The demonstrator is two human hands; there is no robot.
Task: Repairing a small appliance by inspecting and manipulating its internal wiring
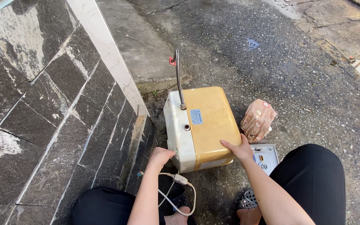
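Observation:
A boxy water heater (207,121) with a yellowed front and white sides stands on the asphalt before my knees. A metal flexible hose (178,79) rises from its side fitting. My left hand (160,156) grips the heater's near left corner. My right hand (238,149) lies flat on its near right edge, fingers spread. A white power cable (179,191) with an inline block trails from the heater down between my arms.
A dark stone-tiled wall (55,125) with a white strip runs along the left. A patterned cloth bag (258,120) sits right of the heater. A grey metal plate (266,157) lies by my right knee. Cracked concrete lies at the far right.

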